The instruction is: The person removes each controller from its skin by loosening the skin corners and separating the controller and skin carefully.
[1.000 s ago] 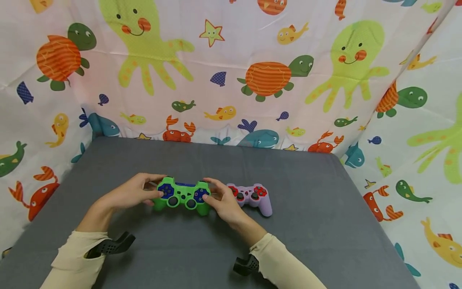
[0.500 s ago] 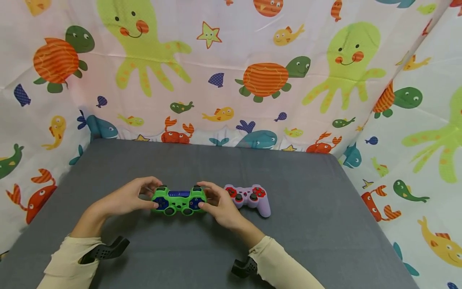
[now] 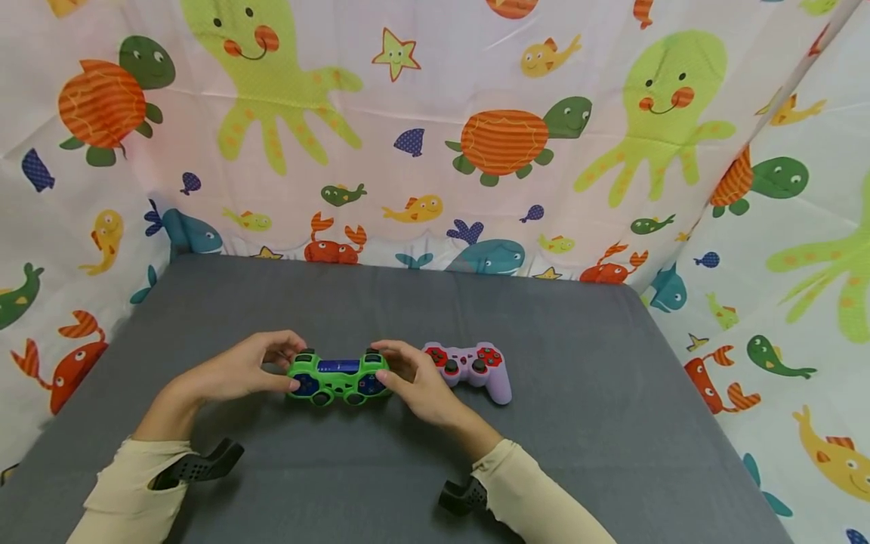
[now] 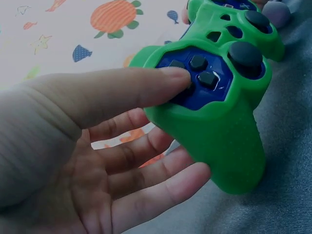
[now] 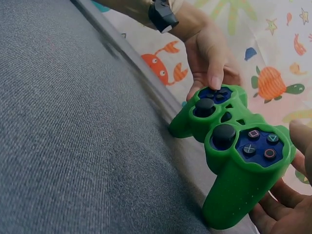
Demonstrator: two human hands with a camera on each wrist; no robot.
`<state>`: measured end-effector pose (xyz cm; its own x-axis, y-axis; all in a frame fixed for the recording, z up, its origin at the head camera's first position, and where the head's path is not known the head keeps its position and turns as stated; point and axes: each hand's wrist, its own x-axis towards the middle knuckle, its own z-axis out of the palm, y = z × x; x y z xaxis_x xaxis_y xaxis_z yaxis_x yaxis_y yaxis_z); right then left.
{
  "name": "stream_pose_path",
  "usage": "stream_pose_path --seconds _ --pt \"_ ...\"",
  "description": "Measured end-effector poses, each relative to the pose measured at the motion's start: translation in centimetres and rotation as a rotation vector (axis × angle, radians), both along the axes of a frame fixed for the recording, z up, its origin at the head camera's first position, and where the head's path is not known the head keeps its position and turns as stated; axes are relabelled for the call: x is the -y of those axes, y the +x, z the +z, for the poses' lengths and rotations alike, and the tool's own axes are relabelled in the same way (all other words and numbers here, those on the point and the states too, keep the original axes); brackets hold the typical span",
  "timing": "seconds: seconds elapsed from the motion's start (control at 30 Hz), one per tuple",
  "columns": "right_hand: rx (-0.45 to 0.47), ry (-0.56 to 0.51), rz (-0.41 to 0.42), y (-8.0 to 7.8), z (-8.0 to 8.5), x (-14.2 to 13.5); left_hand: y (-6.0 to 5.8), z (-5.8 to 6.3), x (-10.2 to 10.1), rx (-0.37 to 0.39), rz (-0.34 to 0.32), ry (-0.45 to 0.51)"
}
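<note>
Grey cloth surface [image 3: 578,446], sea-creature fabric [image 3: 435,91] behind, hands [image 3: 238,368] holding green controller [image 3: 338,378]

A green game controller [image 3: 339,381] spans the space between the left grip [image 3: 241,368] and the right grip [image 3: 423,387], long side running from one to the other. It is tilted, shoulder edge raised, a glossy blue band [image 3: 338,366] showing there midway between the grips. Dark-blue panels sit at both ends. Next to the left grip, a black directional pad [image 4: 207,79] lies partly under the thumb; next to the right grip, the symbol buttons [image 5: 250,149] are uncovered. Two black thumbsticks [image 5: 224,135] stand inward of the grips, and fine dots texture the handles.
</note>
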<state>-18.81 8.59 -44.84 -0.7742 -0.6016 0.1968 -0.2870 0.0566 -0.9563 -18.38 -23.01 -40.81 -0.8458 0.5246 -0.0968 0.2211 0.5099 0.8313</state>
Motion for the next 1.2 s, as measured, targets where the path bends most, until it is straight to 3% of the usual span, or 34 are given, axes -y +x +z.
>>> stream_pose_path --seconds 0.37,0.57,0.8,1.2 --pt "0.0 -0.003 -0.005 0.2 -0.2 0.3 0.1 0.0 -0.3 0.086 -0.037 0.023" --pt "0.063 -0.053 0.036 0.3 -0.1 0.4 0.2 0.0 -0.4 0.092 -0.034 0.032" --pt "0.071 -0.063 0.048 0.2 0.0 0.0 -0.4 -1.3 -0.8 0.149 -0.111 0.116" --pt "0.037 0.002 0.039 0.1 0.6 0.3 -0.5 -2.3 -1.0 0.189 -0.094 0.186"
